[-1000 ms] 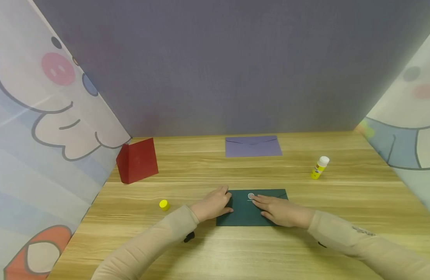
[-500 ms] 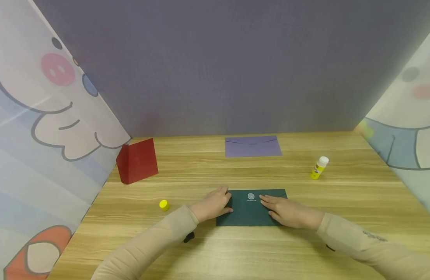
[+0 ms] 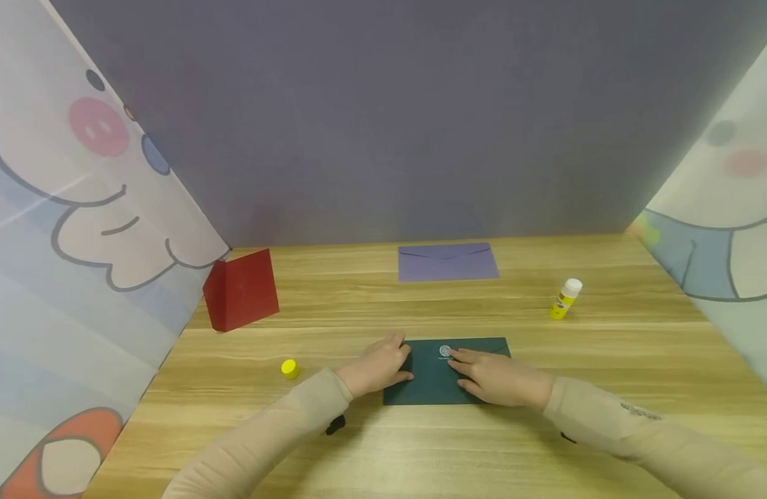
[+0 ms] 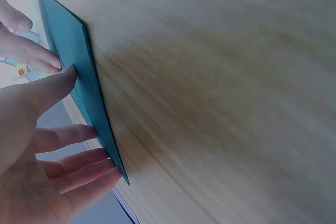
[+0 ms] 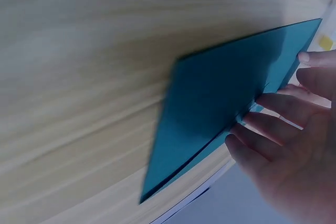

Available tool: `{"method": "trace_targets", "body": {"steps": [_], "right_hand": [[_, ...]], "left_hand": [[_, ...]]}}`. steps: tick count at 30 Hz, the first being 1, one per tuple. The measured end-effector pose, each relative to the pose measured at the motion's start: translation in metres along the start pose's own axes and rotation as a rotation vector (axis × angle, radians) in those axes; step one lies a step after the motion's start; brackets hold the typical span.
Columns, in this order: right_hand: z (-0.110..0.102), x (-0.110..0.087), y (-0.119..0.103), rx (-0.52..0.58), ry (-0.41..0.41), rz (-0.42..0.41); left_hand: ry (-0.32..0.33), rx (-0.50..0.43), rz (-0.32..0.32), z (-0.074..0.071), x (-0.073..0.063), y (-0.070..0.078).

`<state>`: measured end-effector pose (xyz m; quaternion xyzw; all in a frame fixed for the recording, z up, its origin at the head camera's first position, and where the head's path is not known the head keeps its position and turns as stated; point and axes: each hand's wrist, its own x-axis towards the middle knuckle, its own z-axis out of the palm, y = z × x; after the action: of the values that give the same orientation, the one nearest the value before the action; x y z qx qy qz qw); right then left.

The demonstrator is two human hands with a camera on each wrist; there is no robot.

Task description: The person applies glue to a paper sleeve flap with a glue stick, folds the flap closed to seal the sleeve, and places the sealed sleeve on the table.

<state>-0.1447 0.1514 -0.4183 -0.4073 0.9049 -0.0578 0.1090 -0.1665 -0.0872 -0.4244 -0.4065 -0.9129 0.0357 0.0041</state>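
Note:
A dark green envelope (image 3: 428, 381) lies flat on the wooden table, its flap side up with a round white emblem near the top edge. My left hand (image 3: 376, 365) rests on its left end; in the left wrist view the thumb (image 4: 58, 88) and the fingertips touch the paper, set apart from each other. With fingers extended, my right hand (image 3: 501, 378) presses on the flap beside the emblem. The right wrist view has those fingertips along the flap edge of the envelope (image 5: 215, 87). Both palms cover parts of the envelope in the head view.
A purple envelope (image 3: 448, 266) lies at the back. An unfolded red envelope (image 3: 249, 291) is at the back left. A yellow cap (image 3: 290, 369) sits left of my left hand, and a yellow glue stick with a white end (image 3: 566, 299) stands at right.
My right hand slid right along the flap, uncovering the emblem, then came back left to it. The left hand has stayed in place on the envelope.

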Motion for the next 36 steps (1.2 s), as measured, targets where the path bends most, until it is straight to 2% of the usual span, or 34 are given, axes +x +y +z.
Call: {"method": "trace_targets", "body": {"steps": [5, 13, 19, 27, 32, 36], "right_hand": [[-0.001, 0.014, -0.008, -0.022, -0.024, -0.033], [0.001, 0.029, -0.015, 0.001, -0.089, -0.01], [0.002, 0.035, -0.019, 0.011, -0.099, -0.007], [0.002, 0.033, -0.018, 0.063, -0.097, -0.011], [0.002, 0.024, -0.013, 0.099, -0.084, -0.011], [0.004, 0.016, -0.007, 0.087, -0.062, -0.019]], "left_hand": [[-0.006, 0.019, 0.001, 0.0, -0.001, 0.0], [-0.015, 0.02, -0.003, -0.001, -0.001, 0.0], [-0.014, 0.019, -0.003, 0.0, 0.0, 0.0], [-0.007, 0.01, -0.002, 0.003, 0.0, -0.001], [-0.003, 0.009, -0.003, 0.004, 0.0, -0.001], [0.008, 0.018, -0.001, 0.005, 0.001, -0.001]]}}
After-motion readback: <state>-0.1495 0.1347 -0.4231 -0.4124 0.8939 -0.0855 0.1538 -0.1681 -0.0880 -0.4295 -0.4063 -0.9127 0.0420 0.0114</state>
